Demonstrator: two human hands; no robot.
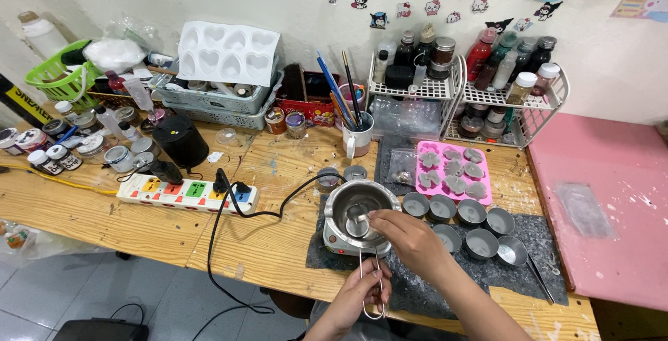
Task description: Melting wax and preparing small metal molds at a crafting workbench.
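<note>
The wooden workbench [139,226] spreads out on every side of the two hands, with a pink board [598,195] well off to the right of them. Under the hands lies a dark grey mat [536,233], flecked with pale drips. Beyond the hands, against the wall, stand two white wire racks [445,90] full of bottles and jars, and further left a white heart-shaped mould tray [226,52] leans on a grey basket. A white power strip [188,195] with coloured switches lies well to the left of the hands, its black cable running toward the melting pot.

Directly beyond the hands sits a small steel melting pot [358,209] on its heater base. The right hand [410,240] reaches over the pot's near rim, fingers pinched narrowly on a small metal cup [357,224] that sits low inside the pot. The left hand [358,299] is nearer the body, closed around the looped end of thin wire tongs [372,282], whose two prongs run up from the grip toward the pot.

Just right of the right hand, a cluster of small round metal cups [480,233] holding pale wax rests on the mat, and beyond those lies a pink silicone mould [452,170] filled with grey shapes.
</note>
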